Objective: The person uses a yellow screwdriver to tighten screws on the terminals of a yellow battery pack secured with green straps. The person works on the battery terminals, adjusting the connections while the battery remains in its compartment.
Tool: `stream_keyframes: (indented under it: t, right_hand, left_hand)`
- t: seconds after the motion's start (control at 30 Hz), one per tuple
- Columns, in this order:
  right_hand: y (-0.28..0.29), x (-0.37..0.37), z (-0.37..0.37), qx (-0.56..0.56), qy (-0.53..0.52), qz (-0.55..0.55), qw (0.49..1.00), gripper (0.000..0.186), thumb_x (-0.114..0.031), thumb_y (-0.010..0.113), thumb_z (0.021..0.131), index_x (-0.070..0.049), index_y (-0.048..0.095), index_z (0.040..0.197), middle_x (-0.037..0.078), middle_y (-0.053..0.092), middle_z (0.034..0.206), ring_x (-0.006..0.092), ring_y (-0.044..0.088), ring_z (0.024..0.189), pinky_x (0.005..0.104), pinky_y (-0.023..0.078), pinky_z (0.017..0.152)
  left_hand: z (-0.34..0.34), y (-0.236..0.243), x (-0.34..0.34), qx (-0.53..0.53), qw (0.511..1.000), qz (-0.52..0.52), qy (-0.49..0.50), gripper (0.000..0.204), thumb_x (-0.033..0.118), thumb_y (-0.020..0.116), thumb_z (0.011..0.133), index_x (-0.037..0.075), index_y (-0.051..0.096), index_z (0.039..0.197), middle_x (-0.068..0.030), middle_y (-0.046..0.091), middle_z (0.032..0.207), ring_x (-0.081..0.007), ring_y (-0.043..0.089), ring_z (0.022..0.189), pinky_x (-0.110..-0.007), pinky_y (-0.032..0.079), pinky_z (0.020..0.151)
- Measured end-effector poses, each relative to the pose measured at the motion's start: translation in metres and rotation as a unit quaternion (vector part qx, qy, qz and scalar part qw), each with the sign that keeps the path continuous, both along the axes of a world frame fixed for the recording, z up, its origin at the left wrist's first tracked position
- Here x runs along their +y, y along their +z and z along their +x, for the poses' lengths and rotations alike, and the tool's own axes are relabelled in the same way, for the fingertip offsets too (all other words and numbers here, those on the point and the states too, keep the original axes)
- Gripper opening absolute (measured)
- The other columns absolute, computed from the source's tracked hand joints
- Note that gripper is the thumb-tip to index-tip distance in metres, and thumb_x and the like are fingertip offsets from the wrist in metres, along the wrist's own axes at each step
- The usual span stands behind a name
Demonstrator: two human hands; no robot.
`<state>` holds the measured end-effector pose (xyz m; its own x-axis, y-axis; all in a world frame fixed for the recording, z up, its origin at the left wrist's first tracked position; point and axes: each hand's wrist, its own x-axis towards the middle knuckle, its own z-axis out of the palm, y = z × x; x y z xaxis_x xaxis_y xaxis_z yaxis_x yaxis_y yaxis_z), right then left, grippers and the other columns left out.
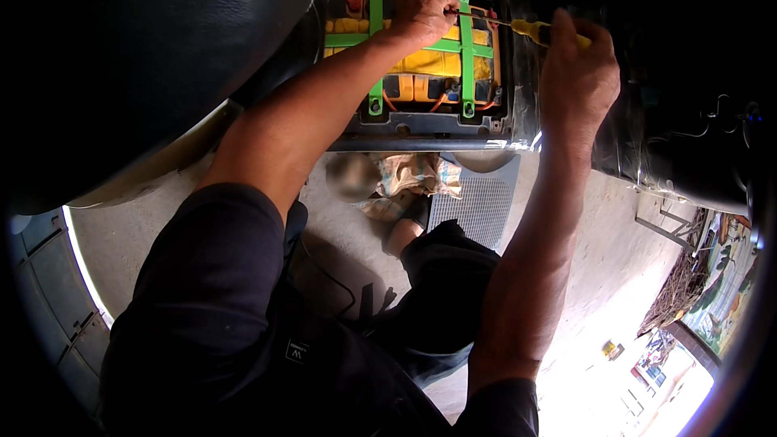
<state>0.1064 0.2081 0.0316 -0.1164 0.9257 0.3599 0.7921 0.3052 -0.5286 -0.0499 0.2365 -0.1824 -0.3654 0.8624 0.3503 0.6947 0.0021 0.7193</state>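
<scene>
My right hand (581, 73) is wrapped round the yellow handle of a screwdriver (530, 30), whose thin shaft points left. At the shaft's tip, my left hand (425, 14) has its fingers closed; whether they pinch the tip or a small part is hidden. Both hands are over an open compartment holding yellow and orange batteries (429, 63). Two upright green metal bars, one on the left (375, 73) and one on the right (468, 73), lie over the batteries, with a green crossbar (348, 40) running across them. Bolts show at the bar ends, and orange wires (439, 102) run beside the batteries.
A large black padded seat (186, 24) rises at the left of the compartment, and dark body panels (664, 89) lie to the right. Below are a grey mesh panel (477, 202) and a crumpled patterned cloth (413, 174) on the concrete floor (340, 235). Dry sticks (680, 287) lie far right.
</scene>
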Motion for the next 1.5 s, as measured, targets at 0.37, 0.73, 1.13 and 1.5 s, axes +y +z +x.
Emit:
stream_keyframes:
  t: [0.37,0.73,1.13,1.5]
  right_hand:
    - [-0.005,-0.002,0.001,-0.029,0.098,0.073,0.992,0.035,-0.021,0.065,0.080,-0.002,0.061,0.109,0.020,0.067,0.096,0.0328,0.068,0.090,0.0408,0.053,0.081]
    - [-0.009,0.001,0.003,-0.071,0.152,0.111,0.980,0.044,-0.032,0.071,0.083,-0.002,0.061,0.114,0.015,0.069,0.101,0.0248,0.071,0.089,0.0346,0.057,0.079]
    - [0.006,-0.004,0.001,-0.132,-0.021,-0.004,0.991,0.056,-0.047,0.063,0.087,0.000,0.059,0.118,0.018,0.069,0.097,0.0322,0.070,0.090,0.0433,0.053,0.085]
    - [-0.005,-0.002,0.000,-0.026,0.172,0.074,0.982,0.046,-0.030,0.068,0.085,-0.003,0.057,0.120,0.016,0.069,0.102,0.0266,0.069,0.094,0.0366,0.057,0.082]
  left_hand:
    - [0.001,0.002,0.000,0.000,1.000,0.002,-0.005,0.015,0.019,0.074,0.077,0.015,0.069,0.090,-0.0018,0.061,0.086,-0.0212,0.064,0.081,-0.034,0.051,0.072]
    - [-0.003,-0.004,0.001,-0.003,1.000,0.012,-0.011,0.016,0.020,0.075,0.076,0.015,0.069,0.090,-0.0036,0.062,0.089,-0.0253,0.065,0.082,-0.037,0.052,0.072]
    - [-0.001,-0.007,0.002,0.017,0.999,0.029,0.000,0.015,0.020,0.075,0.077,0.014,0.069,0.090,-0.0022,0.061,0.087,-0.0224,0.065,0.081,-0.035,0.051,0.072]
    - [-0.002,-0.007,0.003,0.020,0.999,0.028,-0.004,0.014,0.020,0.075,0.078,0.014,0.069,0.089,-0.0016,0.059,0.082,-0.0203,0.063,0.078,-0.034,0.050,0.070]
